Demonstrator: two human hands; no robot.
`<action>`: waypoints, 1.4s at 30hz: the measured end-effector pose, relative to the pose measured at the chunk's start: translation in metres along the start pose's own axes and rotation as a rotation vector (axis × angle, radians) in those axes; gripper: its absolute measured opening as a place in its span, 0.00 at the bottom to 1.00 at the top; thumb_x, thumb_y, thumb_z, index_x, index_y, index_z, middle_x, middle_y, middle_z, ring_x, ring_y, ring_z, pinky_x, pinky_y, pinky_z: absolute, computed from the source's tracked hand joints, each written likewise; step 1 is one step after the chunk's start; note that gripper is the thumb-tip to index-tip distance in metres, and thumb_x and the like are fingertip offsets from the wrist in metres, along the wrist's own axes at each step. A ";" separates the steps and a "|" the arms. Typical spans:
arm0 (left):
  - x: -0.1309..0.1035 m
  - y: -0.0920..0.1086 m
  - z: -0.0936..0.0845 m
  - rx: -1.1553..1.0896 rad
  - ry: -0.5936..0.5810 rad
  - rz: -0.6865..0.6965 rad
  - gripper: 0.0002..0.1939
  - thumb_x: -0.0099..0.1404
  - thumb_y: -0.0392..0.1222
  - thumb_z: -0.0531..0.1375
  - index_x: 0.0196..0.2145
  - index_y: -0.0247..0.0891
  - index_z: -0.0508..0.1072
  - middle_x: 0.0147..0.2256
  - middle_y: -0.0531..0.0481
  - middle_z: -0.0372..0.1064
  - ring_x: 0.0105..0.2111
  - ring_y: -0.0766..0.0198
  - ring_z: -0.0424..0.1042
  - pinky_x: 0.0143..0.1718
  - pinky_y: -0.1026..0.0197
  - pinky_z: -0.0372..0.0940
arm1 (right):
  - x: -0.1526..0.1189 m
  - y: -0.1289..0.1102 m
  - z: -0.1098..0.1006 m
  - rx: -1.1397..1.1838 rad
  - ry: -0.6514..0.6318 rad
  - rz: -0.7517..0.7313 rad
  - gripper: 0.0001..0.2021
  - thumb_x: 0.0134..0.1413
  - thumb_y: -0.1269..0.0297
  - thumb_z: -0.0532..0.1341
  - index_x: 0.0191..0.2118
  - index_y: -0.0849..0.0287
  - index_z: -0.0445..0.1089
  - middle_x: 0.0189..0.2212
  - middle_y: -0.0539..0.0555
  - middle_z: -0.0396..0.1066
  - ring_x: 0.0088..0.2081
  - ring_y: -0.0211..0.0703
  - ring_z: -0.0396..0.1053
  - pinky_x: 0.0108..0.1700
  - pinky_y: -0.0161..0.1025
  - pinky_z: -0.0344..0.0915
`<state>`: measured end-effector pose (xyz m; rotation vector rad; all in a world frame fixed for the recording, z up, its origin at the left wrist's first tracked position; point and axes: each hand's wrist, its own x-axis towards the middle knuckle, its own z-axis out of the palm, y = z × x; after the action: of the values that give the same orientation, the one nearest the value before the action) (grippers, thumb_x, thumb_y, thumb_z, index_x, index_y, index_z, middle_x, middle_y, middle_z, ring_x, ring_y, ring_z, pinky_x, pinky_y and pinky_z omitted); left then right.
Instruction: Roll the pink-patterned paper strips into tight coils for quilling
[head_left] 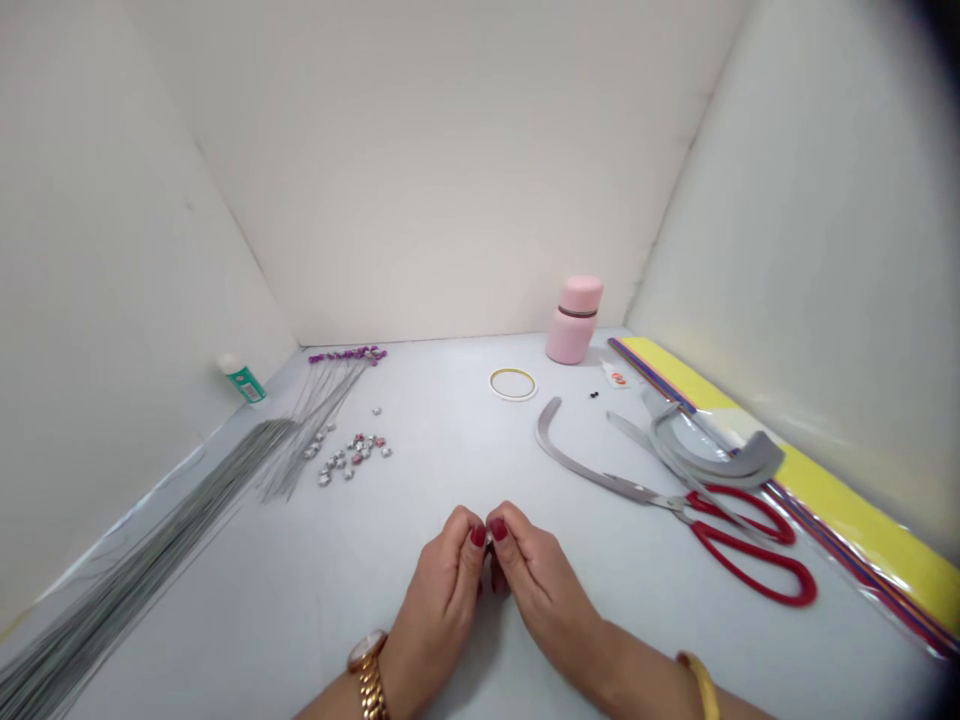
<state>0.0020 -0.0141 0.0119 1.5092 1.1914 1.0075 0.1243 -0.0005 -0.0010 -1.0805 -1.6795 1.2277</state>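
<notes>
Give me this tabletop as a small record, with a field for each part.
Hands: left hand and right hand close together, pinching a tiny item, mostly hidden
Worn: watch on left wrist, bangle on right
Left side: glue stick, grey wires, purple-tipped stems, silver and pink stars
Right side: red-handled scissors, curved grey strips, yellow-topped sheets
Back: pink flask, thin ring

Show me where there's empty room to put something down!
There's a big bare patch between the little stars and the white ring. Another lies between the left hand and the wire bundle. A smaller gap sits between the right hand and scissors. It's crowded where scissors, grey strips and yellow sheet meet.
</notes>
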 end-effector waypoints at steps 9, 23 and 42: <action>-0.001 -0.003 0.001 0.205 0.030 0.016 0.13 0.67 0.44 0.43 0.25 0.40 0.55 0.22 0.56 0.55 0.22 0.67 0.55 0.25 0.65 0.52 | -0.001 0.002 0.001 -0.052 0.055 -0.016 0.13 0.61 0.61 0.43 0.26 0.56 0.52 0.20 0.44 0.51 0.22 0.35 0.51 0.24 0.32 0.52; -0.004 -0.007 0.002 0.305 0.052 0.053 0.12 0.67 0.42 0.42 0.25 0.40 0.54 0.23 0.55 0.55 0.23 0.66 0.56 0.26 0.64 0.54 | -0.004 0.001 0.006 -0.003 0.029 0.000 0.12 0.61 0.61 0.43 0.26 0.56 0.52 0.20 0.44 0.50 0.22 0.35 0.50 0.25 0.33 0.52; 0.002 -0.011 -0.014 0.447 -0.087 0.171 0.12 0.65 0.37 0.43 0.26 0.40 0.60 0.26 0.47 0.66 0.28 0.62 0.66 0.30 0.61 0.61 | 0.001 -0.001 0.002 0.544 -0.082 0.257 0.14 0.59 0.57 0.48 0.25 0.58 0.54 0.18 0.42 0.53 0.16 0.28 0.56 0.20 0.29 0.52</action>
<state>-0.0132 -0.0083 0.0043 2.0112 1.2985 0.8058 0.1224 -0.0001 -0.0005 -0.9259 -1.1723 1.7829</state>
